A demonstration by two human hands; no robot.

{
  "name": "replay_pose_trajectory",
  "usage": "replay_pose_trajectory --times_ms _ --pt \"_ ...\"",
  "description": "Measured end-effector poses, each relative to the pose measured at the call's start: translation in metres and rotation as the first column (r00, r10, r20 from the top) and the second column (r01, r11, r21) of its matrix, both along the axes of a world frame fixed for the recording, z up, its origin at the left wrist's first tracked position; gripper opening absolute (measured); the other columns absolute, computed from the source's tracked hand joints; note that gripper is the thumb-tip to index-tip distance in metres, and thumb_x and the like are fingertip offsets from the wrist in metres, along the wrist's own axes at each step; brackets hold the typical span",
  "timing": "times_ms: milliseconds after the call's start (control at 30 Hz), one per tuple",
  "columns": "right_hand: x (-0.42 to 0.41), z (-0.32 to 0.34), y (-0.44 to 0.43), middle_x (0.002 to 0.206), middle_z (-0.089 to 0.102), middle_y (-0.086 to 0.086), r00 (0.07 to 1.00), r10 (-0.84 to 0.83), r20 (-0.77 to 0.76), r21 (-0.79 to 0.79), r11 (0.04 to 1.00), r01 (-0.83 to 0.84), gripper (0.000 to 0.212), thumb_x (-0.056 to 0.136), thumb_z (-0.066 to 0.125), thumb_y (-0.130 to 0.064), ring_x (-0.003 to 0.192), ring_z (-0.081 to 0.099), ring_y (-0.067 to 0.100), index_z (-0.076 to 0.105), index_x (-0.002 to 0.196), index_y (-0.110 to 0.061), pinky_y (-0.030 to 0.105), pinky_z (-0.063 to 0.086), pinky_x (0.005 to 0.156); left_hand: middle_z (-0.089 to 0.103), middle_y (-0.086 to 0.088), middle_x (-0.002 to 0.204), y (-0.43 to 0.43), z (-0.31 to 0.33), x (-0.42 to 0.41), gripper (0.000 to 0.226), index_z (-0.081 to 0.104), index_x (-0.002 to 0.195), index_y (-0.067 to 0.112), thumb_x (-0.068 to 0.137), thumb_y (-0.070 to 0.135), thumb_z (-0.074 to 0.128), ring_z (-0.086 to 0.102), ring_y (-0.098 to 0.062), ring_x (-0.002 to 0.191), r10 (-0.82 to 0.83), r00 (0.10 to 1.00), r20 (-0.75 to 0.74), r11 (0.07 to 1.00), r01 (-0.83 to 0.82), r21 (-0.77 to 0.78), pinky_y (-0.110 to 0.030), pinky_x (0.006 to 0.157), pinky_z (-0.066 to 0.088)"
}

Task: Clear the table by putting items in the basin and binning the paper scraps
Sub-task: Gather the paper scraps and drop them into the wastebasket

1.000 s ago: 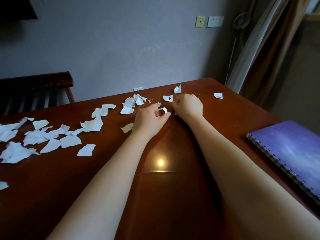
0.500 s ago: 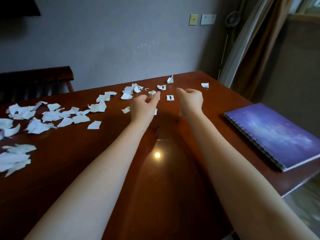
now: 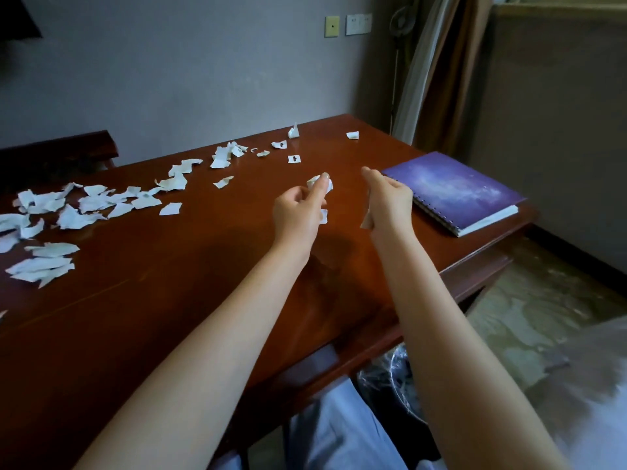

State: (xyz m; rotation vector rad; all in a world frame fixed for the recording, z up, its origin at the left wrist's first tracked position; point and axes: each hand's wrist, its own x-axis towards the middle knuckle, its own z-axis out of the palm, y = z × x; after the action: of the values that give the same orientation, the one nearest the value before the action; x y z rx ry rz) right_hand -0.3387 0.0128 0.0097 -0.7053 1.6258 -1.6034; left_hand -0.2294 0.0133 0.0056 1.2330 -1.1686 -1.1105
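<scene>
My left hand (image 3: pixel 300 212) is raised above the brown table (image 3: pixel 169 317) and pinches small white paper scraps (image 3: pixel 320 184) between thumb and fingers. To its right, my right hand (image 3: pixel 388 201) is curled round another white scrap (image 3: pixel 366 220) that sticks out below the palm. Several torn white scraps (image 3: pixel 101 205) lie scattered over the left and far part of the table. A bin lined with a clear bag (image 3: pixel 397 381) stands on the floor under the table's near right edge, partly hidden by my right arm.
A purple spiral notebook (image 3: pixel 451 191) lies at the table's right edge. A dark wooden chair back (image 3: pixel 57 154) stands behind the table at the left. Curtains (image 3: pixel 431 72) hang at the far right corner. My lap in light trousers (image 3: pixel 339 432) is below.
Both hands lifted off the table and drew back toward me, each holding scraps. The view swung right and down, bringing the bin and floor into sight.
</scene>
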Motion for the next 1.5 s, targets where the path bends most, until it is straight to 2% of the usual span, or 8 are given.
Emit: replay_pose_trajectory --times_ms 133,367,733,867,1033,1233,1367,1500 --pt "-0.029 -0.003 0.038 0.049 0.045 0.004 0.997 -0.060 0.039 -0.040 0.997 0.061 0.027 0.091 0.059 -0.032 0.027 0.036 0.011 0.060 0.073 -0.011 0.018 0.031 0.033 0.056 0.009 0.068 0.037 -0.002 -0.033 0.029 0.059 0.070 0.020 0.088 0.042 0.058 0.052 -0.005 0.061 -0.116 0.993 0.007 0.993 0.116 -0.016 -0.013 0.051 0.040" --pt "-0.089 -0.030 0.088 0.048 0.035 0.002 0.967 -0.214 0.140 -0.109 0.967 0.230 0.038 0.086 0.062 -0.025 0.036 0.031 0.012 0.043 0.055 -0.015 0.024 0.026 0.041 0.049 0.011 0.042 0.087 -0.022 -0.102 0.038 0.053 0.054 0.020 0.087 0.036 0.063 0.044 -0.005 0.047 -0.290 0.956 -0.037 0.957 0.289 -0.027 -0.021 0.049 0.035" --pt "-0.169 -0.144 0.132 0.035 0.041 0.003 0.839 -0.439 0.322 0.252 0.894 0.371 0.024 0.082 0.065 -0.027 0.023 0.032 0.014 0.057 0.073 -0.007 0.019 0.025 0.036 0.047 0.009 0.046 0.122 -0.107 -0.181 0.039 0.052 0.058 0.013 0.086 0.037 0.063 0.042 -0.008 0.049 -0.504 0.857 0.108 0.857 0.481 0.183 -0.024 0.053 0.036" --pt "-0.184 -0.195 0.136 0.053 0.043 0.003 0.737 -0.534 0.415 0.383 0.837 0.391 0.022 0.085 0.063 -0.021 0.029 0.037 0.011 0.052 0.071 -0.008 0.013 0.027 0.032 0.048 0.006 0.054 0.116 -0.143 -0.195 0.037 0.052 0.058 0.016 0.087 0.037 0.061 0.045 -0.006 0.052 -0.543 0.823 0.166 0.817 0.471 0.333 -0.016 0.048 0.038" --pt "-0.197 -0.257 0.138 0.058 0.049 0.003 0.568 -0.655 0.497 0.536 0.747 0.392 0.021 0.084 0.062 -0.028 0.048 0.046 0.016 0.060 0.090 -0.008 0.030 0.046 0.059 0.052 0.000 0.064 0.103 -0.184 -0.202 0.034 0.055 0.064 0.014 0.085 0.041 0.060 0.041 -0.012 0.050 -0.624 0.742 0.245 0.729 0.438 0.527 -0.023 0.049 0.033" --pt "-0.195 -0.316 0.137 0.115 0.060 0.007 0.343 -0.752 0.563 0.638 0.659 0.398 0.040 0.084 0.062 -0.022 0.103 0.057 0.027 0.055 0.120 -0.007 0.040 0.049 0.094 0.045 0.000 0.060 0.085 -0.217 -0.210 0.034 0.053 0.065 0.014 0.088 0.039 0.057 0.040 -0.013 0.053 -0.651 0.717 0.250 0.678 0.400 0.617 -0.024 0.051 0.033" --pt "-0.192 -0.343 0.132 0.129 0.054 0.007 0.287 -0.760 0.583 0.666 0.650 0.367 0.054 0.086 0.061 -0.030 0.114 0.053 0.032 0.047 0.133 -0.009 0.044 0.046 0.098 0.047 0.000 0.062 0.074 -0.233 -0.221 0.034 0.054 0.065 0.015 0.088 0.040 0.056 0.040 -0.014 0.054 -0.672 0.692 0.263 0.660 0.399 0.637 -0.024 0.052 0.033" --pt "-0.195 -0.365 0.127 0.129 0.053 0.005 0.252 -0.768 0.589 0.668 0.638 0.384 0.045 0.093 0.049 -0.031 0.100 0.051 0.023 0.046 0.133 -0.008 0.035 0.046 0.090 0.048 -0.001 0.063 0.069 -0.249 -0.226 0.034 0.055 0.069 0.015 0.088 0.043 0.055 0.037 -0.014 0.049 -0.674 0.706 0.218 0.617 0.377 0.691 -0.023 0.053 0.033"
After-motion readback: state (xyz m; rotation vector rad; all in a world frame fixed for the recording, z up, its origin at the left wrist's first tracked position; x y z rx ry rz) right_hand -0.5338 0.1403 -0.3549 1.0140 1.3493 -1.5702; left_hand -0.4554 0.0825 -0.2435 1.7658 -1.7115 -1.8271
